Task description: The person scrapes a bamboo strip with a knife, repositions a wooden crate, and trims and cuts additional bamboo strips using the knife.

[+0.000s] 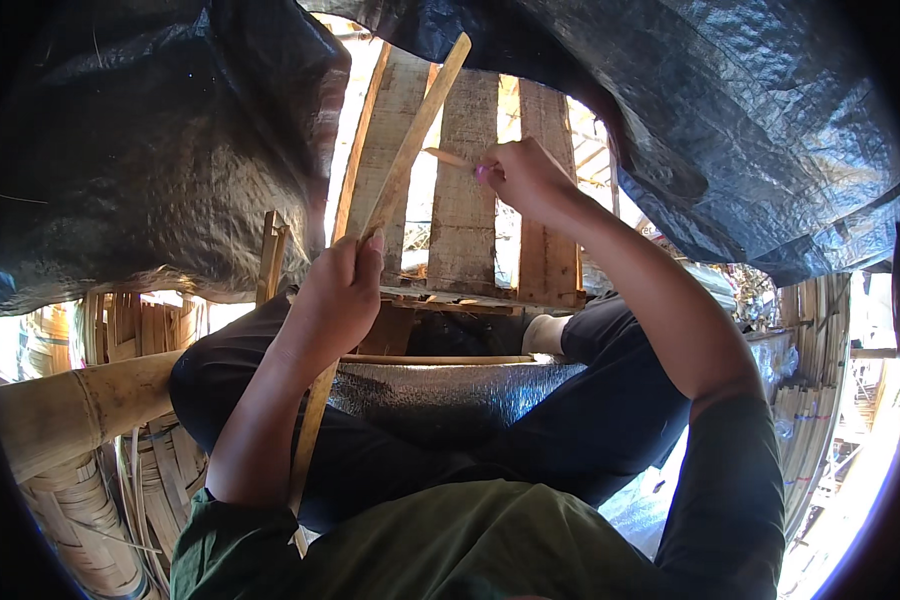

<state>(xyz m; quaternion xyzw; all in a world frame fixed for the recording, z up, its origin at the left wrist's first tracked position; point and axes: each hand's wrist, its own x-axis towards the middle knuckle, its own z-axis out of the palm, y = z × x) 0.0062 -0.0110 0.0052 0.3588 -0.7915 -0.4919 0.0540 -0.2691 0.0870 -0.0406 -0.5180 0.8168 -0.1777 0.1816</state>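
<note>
My left hand [338, 290] grips a long flat bamboo strip [410, 140] that slants from beside my chest up to the top of the view. My right hand [523, 177] is raised higher, its fingers pinched on a small thin piece [448, 157] that meets the strip near its upper part. I cannot tell whether that piece is a blade handle or a bamboo sliver. Both forearms come out of dark green sleeves. My legs in dark trousers [590, 420] are crossed beneath.
A wooden slatted panel [465, 190] stands in front of me. Dark plastic tarpaulin [720, 110] hangs overhead on both sides. A thick bamboo pole [70, 405] and woven bamboo baskets [90, 510] lie at the left. Bundled bamboo strips [820, 400] are stacked at the right.
</note>
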